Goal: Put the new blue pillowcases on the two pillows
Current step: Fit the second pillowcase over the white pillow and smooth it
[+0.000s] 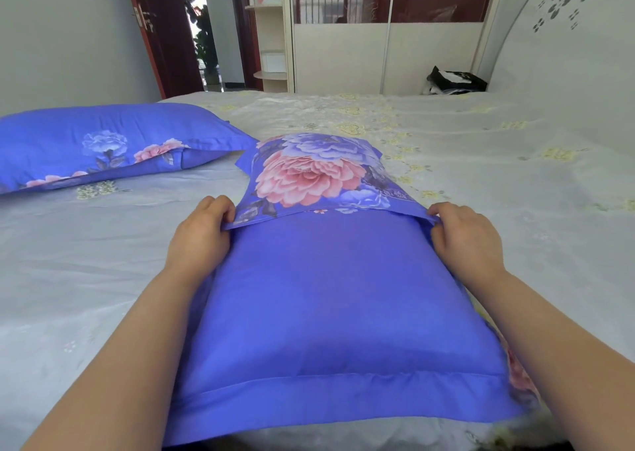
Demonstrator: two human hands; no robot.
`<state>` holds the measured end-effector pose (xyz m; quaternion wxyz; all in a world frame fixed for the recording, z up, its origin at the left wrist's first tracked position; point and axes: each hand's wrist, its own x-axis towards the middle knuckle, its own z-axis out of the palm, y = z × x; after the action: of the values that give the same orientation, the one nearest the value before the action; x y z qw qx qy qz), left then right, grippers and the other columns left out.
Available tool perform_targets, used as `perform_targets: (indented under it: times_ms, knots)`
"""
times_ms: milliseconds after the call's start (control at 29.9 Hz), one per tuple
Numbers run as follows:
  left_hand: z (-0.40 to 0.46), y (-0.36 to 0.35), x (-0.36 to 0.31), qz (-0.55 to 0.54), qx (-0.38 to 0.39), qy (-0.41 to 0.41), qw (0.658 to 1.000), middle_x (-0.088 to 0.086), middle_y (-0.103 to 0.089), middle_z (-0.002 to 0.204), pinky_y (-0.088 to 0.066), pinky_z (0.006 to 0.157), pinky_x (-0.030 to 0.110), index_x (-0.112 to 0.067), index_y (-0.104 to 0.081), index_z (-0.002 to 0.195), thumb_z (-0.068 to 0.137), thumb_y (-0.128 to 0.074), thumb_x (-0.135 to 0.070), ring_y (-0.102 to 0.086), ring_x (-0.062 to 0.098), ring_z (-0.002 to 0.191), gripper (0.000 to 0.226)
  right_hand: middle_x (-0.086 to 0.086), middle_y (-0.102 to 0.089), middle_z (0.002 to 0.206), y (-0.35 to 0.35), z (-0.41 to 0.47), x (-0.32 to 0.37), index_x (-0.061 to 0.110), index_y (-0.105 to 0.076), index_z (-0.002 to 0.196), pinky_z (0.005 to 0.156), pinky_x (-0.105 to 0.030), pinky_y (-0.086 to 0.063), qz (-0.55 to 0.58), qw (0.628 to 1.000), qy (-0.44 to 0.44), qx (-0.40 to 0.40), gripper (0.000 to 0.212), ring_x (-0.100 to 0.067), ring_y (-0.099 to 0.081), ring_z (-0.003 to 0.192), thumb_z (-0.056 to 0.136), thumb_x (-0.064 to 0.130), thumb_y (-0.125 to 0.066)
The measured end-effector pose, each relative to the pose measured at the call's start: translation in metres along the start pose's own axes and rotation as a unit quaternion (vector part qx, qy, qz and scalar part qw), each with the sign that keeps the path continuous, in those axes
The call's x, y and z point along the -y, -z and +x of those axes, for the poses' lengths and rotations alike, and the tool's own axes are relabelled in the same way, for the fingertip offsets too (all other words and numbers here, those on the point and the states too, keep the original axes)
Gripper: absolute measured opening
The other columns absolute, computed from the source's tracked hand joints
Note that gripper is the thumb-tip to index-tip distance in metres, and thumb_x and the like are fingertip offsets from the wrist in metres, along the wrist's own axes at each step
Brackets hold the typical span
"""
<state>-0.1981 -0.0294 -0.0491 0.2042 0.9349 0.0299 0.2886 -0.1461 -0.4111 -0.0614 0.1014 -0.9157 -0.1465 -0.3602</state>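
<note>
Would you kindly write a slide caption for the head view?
Both hands, left hand and right hand, pinch the floral flap on the near pillow; second pillow lies covered.

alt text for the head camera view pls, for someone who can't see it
A person's left hand and right hand pinch the two corners of a floral flap on a blue pillowcase covering a pillow on a bed. A second blue-cased pillow lies at the far left.

both forearms were bare to the frame's lower edge, with no sleeve showing. the left hand and right hand wore no rings, watch or gloves.
</note>
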Motion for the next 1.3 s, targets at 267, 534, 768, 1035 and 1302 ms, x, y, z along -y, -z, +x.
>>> perform_targets:
  times_ms: [267,534,768,1035,1302]
  knots:
    - [0.001,-0.013,0.006,-0.012,0.037,0.1,0.994,0.0,-0.054,0.08,-0.039,0.06,0.035,-0.02,-0.044,0.085,0.082,-0.055,-0.013,-0.052,0.03,0.074,0.014,-0.004,-0.058,0.111,-0.017,-0.006,-0.005,0.027,-0.045,0.127,0.064,-0.032,-0.04,0.084,0.948,-0.234,0.201,0.037,-0.028,-0.059,0.09,0.093,0.042,-0.045]
    - [-0.005,-0.02,0.032,0.092,0.188,0.133,0.969,0.004,-0.055,0.072,-0.036,0.06,0.031,-0.016,-0.048,0.065,0.077,-0.05,-0.003,-0.052,0.03,0.074,0.017,-0.008,-0.064,0.112,-0.016,-0.021,-0.029,0.034,-0.044,0.135,0.065,-0.031,-0.039,-0.059,0.954,-0.127,0.267,0.043,-0.03,-0.061,0.097,0.095,0.019,-0.036]
    - [-0.007,-0.004,0.024,0.103,0.386,0.106,0.911,-0.004,-0.063,0.117,-0.045,0.088,0.031,-0.022,-0.06,0.116,0.088,-0.054,-0.023,-0.058,0.019,0.105,0.029,0.002,-0.066,0.099,-0.013,-0.014,-0.018,0.034,-0.061,0.103,0.072,-0.029,-0.044,0.147,0.867,-0.109,0.463,0.036,-0.026,-0.062,0.096,0.089,0.006,-0.044]
    - [0.019,-0.012,-0.079,-0.037,0.082,-0.066,0.994,-0.002,-0.031,0.152,-0.024,0.113,0.044,-0.036,-0.04,0.139,0.087,-0.026,-0.06,-0.025,0.025,0.14,0.059,-0.002,-0.035,0.15,0.009,0.046,0.06,0.02,-0.04,0.143,0.117,-0.036,-0.019,0.304,0.932,-0.055,0.188,0.046,-0.018,-0.027,0.141,0.101,0.036,-0.031]
    - [0.005,-0.037,-0.046,-0.085,0.273,0.159,0.945,0.009,-0.019,0.156,-0.018,0.114,0.035,-0.009,-0.022,0.148,0.094,-0.029,-0.058,-0.019,0.02,0.143,0.073,-0.007,-0.06,0.125,-0.029,0.017,0.028,0.015,-0.063,0.12,0.094,-0.032,-0.043,0.277,0.786,-0.353,0.425,0.074,-0.022,-0.06,0.109,0.086,0.073,-0.033]
